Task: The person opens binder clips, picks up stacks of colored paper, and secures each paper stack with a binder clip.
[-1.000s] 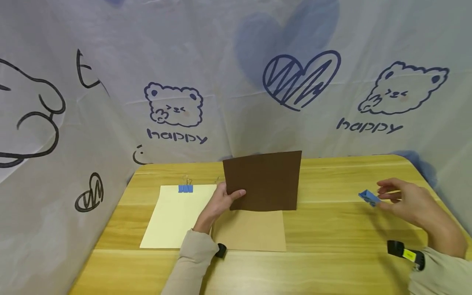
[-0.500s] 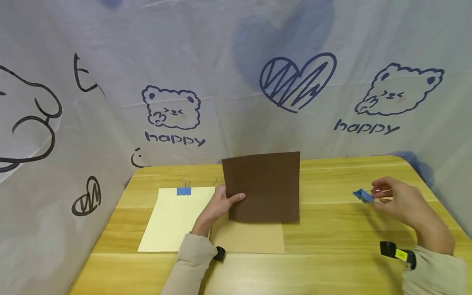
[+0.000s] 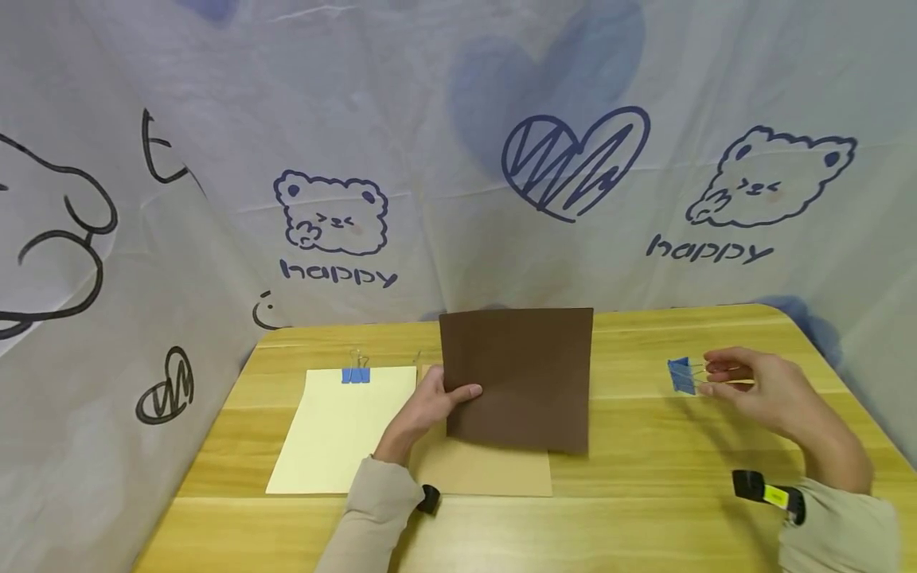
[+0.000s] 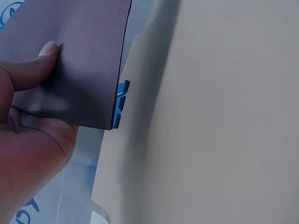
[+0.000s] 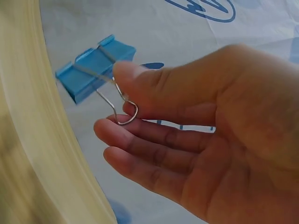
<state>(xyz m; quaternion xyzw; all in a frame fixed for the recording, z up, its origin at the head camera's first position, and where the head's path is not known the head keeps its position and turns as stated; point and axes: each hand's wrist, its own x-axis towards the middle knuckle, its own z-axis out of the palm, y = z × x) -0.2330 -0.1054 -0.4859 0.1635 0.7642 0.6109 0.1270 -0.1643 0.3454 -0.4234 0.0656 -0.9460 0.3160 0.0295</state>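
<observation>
My left hand [image 3: 427, 406] grips a dark brown sheet [image 3: 519, 378] by its left edge, thumb on the near face. The sheet is raised over a tan sheet [image 3: 494, 475] on the table and hides its upper part. To the right, above the table, my right hand [image 3: 770, 394] pinches a blue binder clip [image 3: 683, 376] by its wire handles. In the right wrist view, the blue clip body [image 5: 93, 70] points away from the fingers. A second blue clip [image 4: 120, 105] shows partly behind the brown sheet in the left wrist view.
A pale yellow sheet [image 3: 337, 438] lies on the wooden table [image 3: 645, 525] at the left, with a blue binder clip [image 3: 356, 375] on its top edge. A white cloth [image 3: 444, 103] with drawings hangs behind and beside the table.
The brown sheet's lower edge has come down over more of the tan sheet. My right hand has shifted a little left, and its binder clip has turned to point left.
</observation>
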